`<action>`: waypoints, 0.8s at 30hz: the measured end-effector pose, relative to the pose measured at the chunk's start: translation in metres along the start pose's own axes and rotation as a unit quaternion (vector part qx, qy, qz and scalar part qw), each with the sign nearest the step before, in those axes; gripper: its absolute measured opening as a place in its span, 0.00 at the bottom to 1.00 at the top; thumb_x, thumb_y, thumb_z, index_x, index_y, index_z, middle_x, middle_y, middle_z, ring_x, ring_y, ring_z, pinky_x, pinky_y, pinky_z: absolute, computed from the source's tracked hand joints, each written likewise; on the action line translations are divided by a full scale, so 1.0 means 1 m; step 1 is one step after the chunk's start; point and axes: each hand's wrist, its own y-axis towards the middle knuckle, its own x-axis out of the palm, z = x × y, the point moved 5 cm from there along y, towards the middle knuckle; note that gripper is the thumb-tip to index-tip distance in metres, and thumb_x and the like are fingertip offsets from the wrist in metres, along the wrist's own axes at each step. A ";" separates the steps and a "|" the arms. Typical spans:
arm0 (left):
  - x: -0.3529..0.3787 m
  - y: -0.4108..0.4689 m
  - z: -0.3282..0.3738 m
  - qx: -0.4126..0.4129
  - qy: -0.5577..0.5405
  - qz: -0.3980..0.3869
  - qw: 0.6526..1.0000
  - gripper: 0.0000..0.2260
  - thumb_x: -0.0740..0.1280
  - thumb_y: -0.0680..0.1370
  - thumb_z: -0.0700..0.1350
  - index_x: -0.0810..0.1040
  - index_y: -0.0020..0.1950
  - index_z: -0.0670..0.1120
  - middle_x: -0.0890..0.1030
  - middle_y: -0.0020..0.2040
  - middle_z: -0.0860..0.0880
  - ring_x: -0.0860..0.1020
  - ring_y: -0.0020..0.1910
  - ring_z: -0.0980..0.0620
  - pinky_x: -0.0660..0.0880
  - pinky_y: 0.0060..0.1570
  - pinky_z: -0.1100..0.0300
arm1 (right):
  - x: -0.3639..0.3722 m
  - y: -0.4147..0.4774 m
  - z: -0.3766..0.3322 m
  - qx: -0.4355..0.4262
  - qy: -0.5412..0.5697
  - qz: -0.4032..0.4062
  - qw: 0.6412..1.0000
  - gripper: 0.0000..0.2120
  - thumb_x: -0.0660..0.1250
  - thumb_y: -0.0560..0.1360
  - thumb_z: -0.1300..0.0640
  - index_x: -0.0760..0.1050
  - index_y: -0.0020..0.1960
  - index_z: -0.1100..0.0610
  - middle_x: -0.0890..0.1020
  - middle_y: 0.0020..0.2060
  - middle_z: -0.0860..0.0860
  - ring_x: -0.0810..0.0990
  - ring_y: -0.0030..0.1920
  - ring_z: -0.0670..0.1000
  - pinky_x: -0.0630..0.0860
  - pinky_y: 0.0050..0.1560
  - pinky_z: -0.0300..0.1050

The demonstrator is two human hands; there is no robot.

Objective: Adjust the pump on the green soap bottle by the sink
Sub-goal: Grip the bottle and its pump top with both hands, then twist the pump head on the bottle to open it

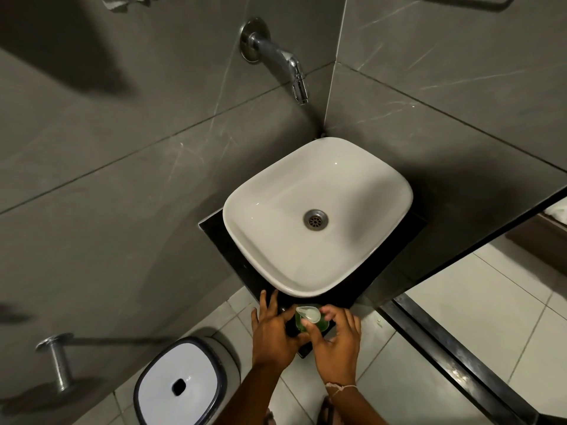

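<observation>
The green soap bottle stands on the black counter just in front of the white sink. Its white pump head points left. My right hand wraps the bottle from the right and front, with the thumb up against the pump. My left hand lies against the bottle's left side, its fingers spread over the counter edge and the thumb near the pump nozzle. The lower part of the bottle is hidden by both hands.
A chrome tap juts from the grey tiled wall above the sink. A white-lidded bin stands on the floor at lower left, beside a metal wall holder. A dark door threshold runs at right.
</observation>
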 end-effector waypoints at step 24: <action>0.004 0.001 -0.003 0.003 -0.003 0.016 1.000 0.26 0.71 0.69 0.61 0.70 0.66 0.64 0.56 0.79 0.50 0.40 0.78 0.48 0.43 0.74 0.42 | -0.007 0.009 -0.011 -0.022 -0.049 -0.068 0.996 0.25 0.68 0.62 0.30 0.75 0.54 0.41 0.74 0.44 0.37 0.70 0.49 0.45 0.66 0.51 0.47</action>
